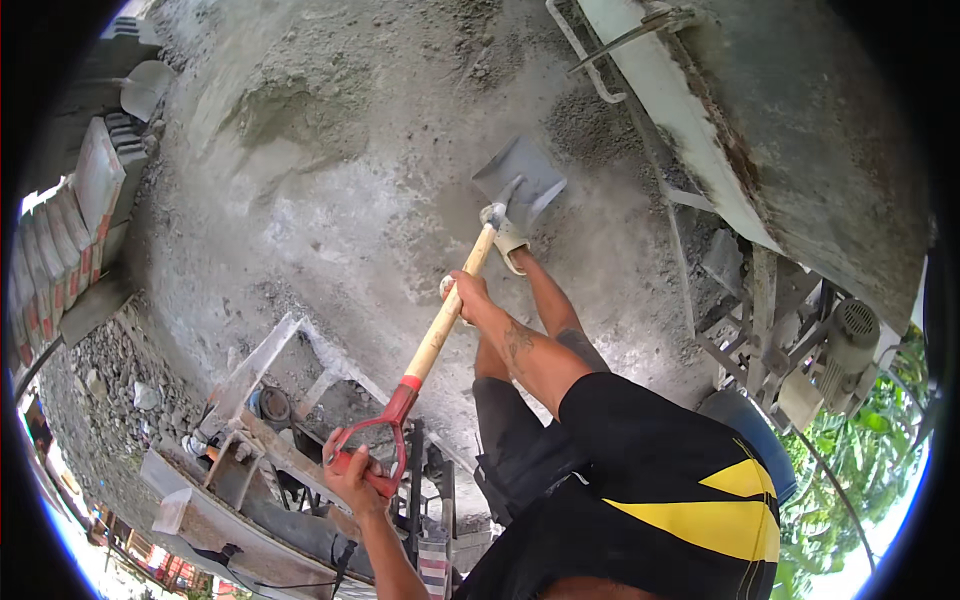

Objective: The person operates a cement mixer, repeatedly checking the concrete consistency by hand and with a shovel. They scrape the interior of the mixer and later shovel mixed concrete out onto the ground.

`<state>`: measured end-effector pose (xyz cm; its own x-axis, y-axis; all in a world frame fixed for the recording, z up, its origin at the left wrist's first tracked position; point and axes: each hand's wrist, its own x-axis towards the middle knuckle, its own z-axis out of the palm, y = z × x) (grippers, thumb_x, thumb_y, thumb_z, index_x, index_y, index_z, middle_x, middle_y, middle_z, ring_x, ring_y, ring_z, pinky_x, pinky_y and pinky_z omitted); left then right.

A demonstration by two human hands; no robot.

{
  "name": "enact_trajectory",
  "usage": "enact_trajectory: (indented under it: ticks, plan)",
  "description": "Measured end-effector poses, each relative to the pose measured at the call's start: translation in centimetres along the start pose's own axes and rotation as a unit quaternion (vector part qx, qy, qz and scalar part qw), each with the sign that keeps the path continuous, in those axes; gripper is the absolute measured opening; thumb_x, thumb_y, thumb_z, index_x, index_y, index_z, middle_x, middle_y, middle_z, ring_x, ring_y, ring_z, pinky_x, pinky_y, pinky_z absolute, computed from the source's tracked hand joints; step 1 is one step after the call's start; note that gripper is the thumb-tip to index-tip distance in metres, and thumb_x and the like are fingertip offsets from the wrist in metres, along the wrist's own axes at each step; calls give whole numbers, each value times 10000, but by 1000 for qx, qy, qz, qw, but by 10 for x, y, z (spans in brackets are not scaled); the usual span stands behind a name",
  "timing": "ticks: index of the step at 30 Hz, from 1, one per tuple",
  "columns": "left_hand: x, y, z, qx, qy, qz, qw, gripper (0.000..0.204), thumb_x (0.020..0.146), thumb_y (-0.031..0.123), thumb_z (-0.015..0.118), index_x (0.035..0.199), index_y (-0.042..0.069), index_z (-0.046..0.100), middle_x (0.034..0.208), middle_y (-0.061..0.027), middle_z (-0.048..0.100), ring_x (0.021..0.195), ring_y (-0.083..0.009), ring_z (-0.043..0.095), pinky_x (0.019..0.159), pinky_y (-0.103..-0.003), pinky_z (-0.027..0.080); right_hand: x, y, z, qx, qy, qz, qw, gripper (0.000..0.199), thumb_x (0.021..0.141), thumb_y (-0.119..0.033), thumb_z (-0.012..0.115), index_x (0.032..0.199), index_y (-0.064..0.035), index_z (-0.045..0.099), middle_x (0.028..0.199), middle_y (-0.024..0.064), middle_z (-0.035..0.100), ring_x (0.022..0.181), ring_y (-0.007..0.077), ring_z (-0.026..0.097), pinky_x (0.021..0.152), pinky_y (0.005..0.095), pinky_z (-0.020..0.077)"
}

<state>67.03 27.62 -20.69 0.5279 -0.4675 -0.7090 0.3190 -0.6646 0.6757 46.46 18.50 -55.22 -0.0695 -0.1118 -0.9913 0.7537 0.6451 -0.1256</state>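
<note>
A shovel with a grey square blade [522,178], a pale wooden shaft [440,335] and a red D-shaped handle [402,405] slants across the middle of the view. My left hand [355,480] is closed around the grip of the red handle. Further up, my right hand [467,296] wraps the wooden shaft. The blade lies low over the dusty grey ground [330,250], close by my foot in a light clog [508,250]. Little or no material shows on the blade.
Loose grey sandy mix [290,115] is heaped at the far left. A large metal trough [700,120] and a motor [850,335] on a frame stand at the right. Stacked sacks or slabs [60,240], gravel [130,380] and a metal frame [260,370] line the left.
</note>
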Motion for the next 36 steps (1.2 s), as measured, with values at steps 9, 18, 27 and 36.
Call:
enact_trajectory:
  ticks: [9, 18, 27, 36]
  plan:
    - [158, -29, 198, 31, -157, 20, 987, 481, 772, -19, 713, 1225, -17, 552, 677, -43, 586, 460, -105, 520, 423, -244, 417, 138, -224, 7, 77, -9, -115, 990, 167, 942, -135, 595, 935, -2, 493, 768, 102, 542, 650, 248, 598, 630, 401, 592]
    - [213, -216, 128, 67, -33, 52, 996, 208, 762, -19, 685, 875, 27, 517, 627, -41, 574, 463, -124, 561, 428, -280, 438, 206, -167, -54, -110, 56, -107, 987, 179, 927, -81, 587, 1057, 4, 497, 812, 124, 552, 698, 266, 600, 693, 429, 589]
    - [34, -258, 3, -39, 132, -39, 990, 223, 736, -19, 671, 902, 6, 523, 642, -75, 567, 450, -178, 562, 427, -309, 477, 82, -71, -72, -276, 91, -91, 952, 431, 883, -33, 584, 1214, 77, 332, 797, 171, 567, 572, 243, 606, 478, 381, 553]
    - [-81, -224, -93, -18, 270, 153, 950, 301, 664, 57, 645, 952, -30, 632, 798, -81, 624, 638, -215, 585, 579, -357, 509, -149, -2, 86, -262, -92, -68, 958, 382, 813, 14, 628, 1115, -54, 405, 777, 123, 531, 547, 243, 579, 435, 416, 510]
